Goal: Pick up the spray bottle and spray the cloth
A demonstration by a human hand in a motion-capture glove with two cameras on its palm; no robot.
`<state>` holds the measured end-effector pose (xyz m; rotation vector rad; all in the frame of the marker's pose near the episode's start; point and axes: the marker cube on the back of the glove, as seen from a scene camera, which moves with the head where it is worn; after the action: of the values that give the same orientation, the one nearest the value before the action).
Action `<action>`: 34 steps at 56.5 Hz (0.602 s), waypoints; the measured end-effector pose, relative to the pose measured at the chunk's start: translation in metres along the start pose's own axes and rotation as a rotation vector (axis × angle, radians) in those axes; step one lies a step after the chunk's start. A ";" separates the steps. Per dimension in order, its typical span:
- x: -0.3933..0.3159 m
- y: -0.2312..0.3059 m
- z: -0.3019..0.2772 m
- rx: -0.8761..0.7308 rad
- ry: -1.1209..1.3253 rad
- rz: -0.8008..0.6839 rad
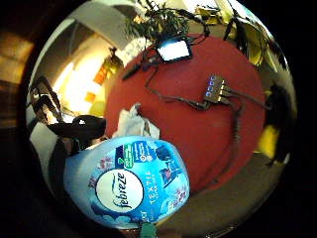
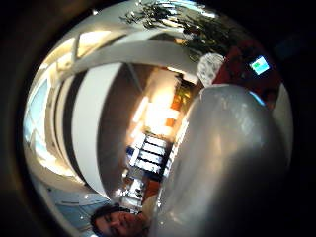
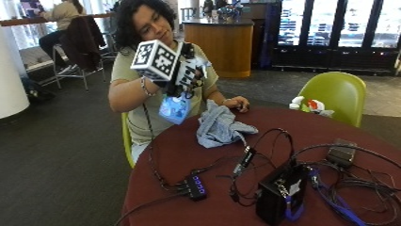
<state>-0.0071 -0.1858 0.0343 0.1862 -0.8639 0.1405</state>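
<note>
In the outside view my gloved right hand is raised over the near left rim of the round red table. It grips the neck of a pale blue Febreze spray bottle, which hangs tilted below it. A crumpled light blue cloth lies on the table just right of the bottle, and the person's bare left hand holds its upper edge. The little finger side palm view shows the bottle's label close up, with the cloth beyond it. The bottle's body fills much of the thumb side view.
A USB hub with blue lights, a black box and tangled cables cover the near and right parts of the table. A small white and red bottle stands at the far edge by a green chair.
</note>
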 end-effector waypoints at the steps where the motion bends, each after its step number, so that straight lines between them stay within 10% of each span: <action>1: -0.006 0.000 0.003 -0.045 0.032 0.007; 34: -0.001 0.003 0.165 -1.044 0.830 0.385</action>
<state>-0.1307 -0.2188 0.1386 -0.9672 -0.0521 0.0952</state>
